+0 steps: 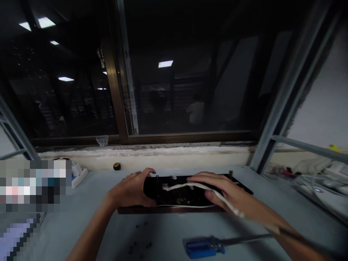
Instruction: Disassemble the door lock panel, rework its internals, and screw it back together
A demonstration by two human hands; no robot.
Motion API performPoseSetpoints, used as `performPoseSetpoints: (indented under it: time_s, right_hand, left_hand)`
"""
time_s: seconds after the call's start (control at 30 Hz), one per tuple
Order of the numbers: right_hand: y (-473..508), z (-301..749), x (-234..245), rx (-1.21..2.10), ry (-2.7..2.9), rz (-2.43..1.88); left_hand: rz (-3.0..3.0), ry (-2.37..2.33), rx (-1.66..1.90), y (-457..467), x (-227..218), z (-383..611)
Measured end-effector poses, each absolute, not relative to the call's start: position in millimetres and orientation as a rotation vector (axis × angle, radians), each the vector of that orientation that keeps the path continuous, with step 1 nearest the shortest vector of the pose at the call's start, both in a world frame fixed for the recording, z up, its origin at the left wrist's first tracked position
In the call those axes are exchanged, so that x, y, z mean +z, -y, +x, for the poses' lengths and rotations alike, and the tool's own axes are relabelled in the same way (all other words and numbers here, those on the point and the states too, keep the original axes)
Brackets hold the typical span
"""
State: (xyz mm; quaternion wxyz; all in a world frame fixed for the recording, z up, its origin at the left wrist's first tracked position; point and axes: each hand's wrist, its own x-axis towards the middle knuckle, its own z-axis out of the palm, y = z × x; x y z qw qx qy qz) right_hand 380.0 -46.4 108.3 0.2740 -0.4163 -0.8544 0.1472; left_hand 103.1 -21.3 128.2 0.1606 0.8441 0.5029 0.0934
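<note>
A long black device casing (178,199) with a brown front edge lies on the table, its inner side showing. Thin posts rise from it, and a white cable (201,185) runs out of a connector inside. Around the casing's left end my left hand (133,188) is closed, thumb at the near edge and fingers on the far side. My right hand (225,190) lies over the right part, fingers stretched out and thumb apart, with the cable passing across it toward the lower right. A blue-handled screwdriver (202,247) lies nearer, its shaft reaching under my right forearm.
Several small dark screws (149,245) are scattered on the pale blue table (89,214). A black-and-gold knob (116,166) stands near the wall, and a clear plastic cup (102,140) on the windowsill. White cables (320,181) pile up at right. Metal frame posts (268,145) flank the window.
</note>
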Motion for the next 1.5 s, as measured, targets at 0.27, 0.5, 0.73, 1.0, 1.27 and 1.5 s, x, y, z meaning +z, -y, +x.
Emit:
performPoseSetpoints:
  time_s: [0.27, 0.5, 0.73, 1.0, 1.27, 1.5]
  right_hand:
    - [51, 386, 107, 0.737, 1.86, -1.406]
    - [68, 388, 76, 0.542, 2.169, -1.271]
    - [74, 376, 68, 0.229, 2.37, -1.111]
    - [74, 386, 66, 0.187, 2.29, -1.173]
    - [77, 414, 80, 0.438, 2.071, -1.396]
    - [81, 384, 68, 0.278, 2.197, -1.57]
  left_hand:
    - [2.417, -1.505, 0.406, 25, 114, 100]
    - [2.38, -1.522, 0.448, 27, 114, 101]
    - [2.362, -1.541, 0.432, 29, 115, 103]
    - [2.347, -1.557, 0.423, 31, 116, 103]
    - [2.343, -1.542, 0.414, 33, 117, 102]
    - [2.338, -1.543, 0.409, 35, 116, 103]
